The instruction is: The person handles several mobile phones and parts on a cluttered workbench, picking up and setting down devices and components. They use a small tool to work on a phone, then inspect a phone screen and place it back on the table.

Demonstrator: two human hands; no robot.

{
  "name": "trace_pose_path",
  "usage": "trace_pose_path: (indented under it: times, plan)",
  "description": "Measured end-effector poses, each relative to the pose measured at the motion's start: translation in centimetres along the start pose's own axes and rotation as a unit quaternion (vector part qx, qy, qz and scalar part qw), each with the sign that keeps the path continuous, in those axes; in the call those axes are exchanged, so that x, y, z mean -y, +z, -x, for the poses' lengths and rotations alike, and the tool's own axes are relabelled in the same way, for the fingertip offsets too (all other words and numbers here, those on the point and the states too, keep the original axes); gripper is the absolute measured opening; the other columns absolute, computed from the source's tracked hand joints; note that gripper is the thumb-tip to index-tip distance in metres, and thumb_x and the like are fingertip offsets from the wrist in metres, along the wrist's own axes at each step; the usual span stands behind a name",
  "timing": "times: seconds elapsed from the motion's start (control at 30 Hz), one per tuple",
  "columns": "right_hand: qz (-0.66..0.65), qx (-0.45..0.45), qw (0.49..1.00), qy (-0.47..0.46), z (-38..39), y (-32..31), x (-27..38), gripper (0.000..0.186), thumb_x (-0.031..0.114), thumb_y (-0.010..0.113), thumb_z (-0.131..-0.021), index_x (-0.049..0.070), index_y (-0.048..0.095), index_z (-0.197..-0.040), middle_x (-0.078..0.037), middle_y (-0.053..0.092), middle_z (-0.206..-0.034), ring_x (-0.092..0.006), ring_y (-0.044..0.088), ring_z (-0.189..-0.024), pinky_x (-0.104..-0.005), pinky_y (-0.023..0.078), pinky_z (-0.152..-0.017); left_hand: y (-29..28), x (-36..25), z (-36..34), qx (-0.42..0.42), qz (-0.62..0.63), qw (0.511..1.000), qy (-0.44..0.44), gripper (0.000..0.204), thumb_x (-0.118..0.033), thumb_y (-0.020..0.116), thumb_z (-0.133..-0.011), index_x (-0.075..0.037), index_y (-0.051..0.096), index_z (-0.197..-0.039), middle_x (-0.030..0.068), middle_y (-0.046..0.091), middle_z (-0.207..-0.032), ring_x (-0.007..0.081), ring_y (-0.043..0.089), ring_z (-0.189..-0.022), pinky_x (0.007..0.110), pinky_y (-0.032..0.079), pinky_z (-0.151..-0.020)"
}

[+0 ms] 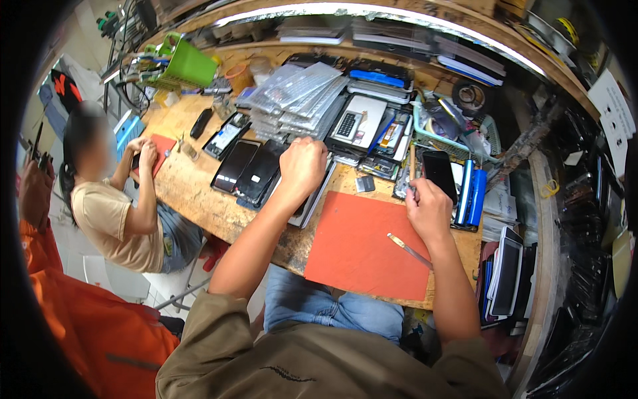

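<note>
My left hand is closed in a fist over the dark flat devices left of the red mat. Whatever it may hold is hidden. At the mat's far right corner, my right hand has its fingers closed around a slim wooden stick pointing away from me; its kind does not show. The red mat lies on the wooden bench in front of me. A thin metal blade with a pale handle rests across its right side, near my right forearm. A black-screened phone lies just beyond my right hand.
Stacked clear plastic sleeves and an opened laptop part fill the back. A green mesh basket holds loose parts, with blue cylinders nearby. At the left, a co-worker sits at another red mat.
</note>
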State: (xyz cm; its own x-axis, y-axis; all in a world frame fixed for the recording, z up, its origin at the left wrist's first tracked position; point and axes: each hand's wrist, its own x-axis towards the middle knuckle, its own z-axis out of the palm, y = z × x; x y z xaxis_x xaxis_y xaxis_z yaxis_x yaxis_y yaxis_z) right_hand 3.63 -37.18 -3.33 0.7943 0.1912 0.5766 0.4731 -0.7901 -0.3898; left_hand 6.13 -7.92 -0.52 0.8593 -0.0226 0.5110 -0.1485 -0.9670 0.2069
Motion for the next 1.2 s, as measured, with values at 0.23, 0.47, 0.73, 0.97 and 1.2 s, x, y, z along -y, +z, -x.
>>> trace_pose_path:
  times: [0.23,0.47,0.73,0.97,1.2]
  plan:
    - [-0.024,-0.001,1.000,0.008,0.2,-0.1,-0.4,0.017,0.011,0.079,-0.085,0.004,0.067,-0.095,-0.013,0.070,-0.084,-0.0327,0.071,-0.077,-0.0445,0.055,-0.067,1.6,0.3,-1.6,0.112,-0.072,0.990,-0.042,0.018,-0.027,0.082,-0.082,-0.010,0.081,-0.090,0.0154,0.077,-0.090,0.0341,0.074,-0.088,0.046,0.058,-0.076]
    - [-0.038,0.012,0.999,0.021,0.0,-0.2,-0.1,0.016,0.012,0.078,-0.086,0.004,0.070,-0.096,-0.013,0.070,-0.082,-0.0325,0.070,-0.072,-0.0441,0.055,-0.066,2.6,0.3,-2.0,0.106,-0.039,0.992,-0.061,0.016,-0.026,0.079,-0.083,-0.011,0.080,-0.086,0.0161,0.077,-0.091,0.0343,0.074,-0.088,0.046,0.058,-0.076]
    - [-0.041,0.031,0.997,0.049,0.0,-0.3,-0.1,0.016,0.012,0.078,-0.086,0.003,0.070,-0.097,-0.013,0.069,-0.081,-0.0326,0.070,-0.073,-0.0435,0.055,-0.066,3.3,1.1,-1.5,0.086,0.026,0.991,-0.096,0.015,-0.023,0.072,-0.084,-0.008,0.073,-0.087,0.0118,0.074,-0.087,0.0354,0.072,-0.085,0.048,0.056,-0.074]
    - [-0.061,0.033,0.996,0.063,0.0,-0.7,-0.1,0.016,0.014,0.079,-0.086,0.004,0.071,-0.096,-0.012,0.069,-0.080,-0.0315,0.070,-0.073,-0.0427,0.054,-0.065,-1.2,-0.2,-0.8,-0.065,0.198,0.971,-0.117,0.016,-0.011,0.071,-0.083,-0.003,0.057,-0.081,0.0157,0.064,-0.084,0.0381,0.065,-0.082,0.048,0.052,-0.075]
    - [-0.046,0.044,0.996,0.065,-0.1,-0.6,0.3,0.020,0.014,0.081,-0.083,0.005,0.071,-0.097,-0.009,0.062,-0.071,-0.0285,0.063,-0.062,-0.0416,0.050,-0.059,2.0,-9.0,-0.7,-0.060,0.345,0.928,0.127,0.020,0.001,0.074,-0.083,-0.001,0.056,-0.090,0.0180,0.065,-0.085,0.0385,0.067,-0.081,0.046,0.054,-0.074]
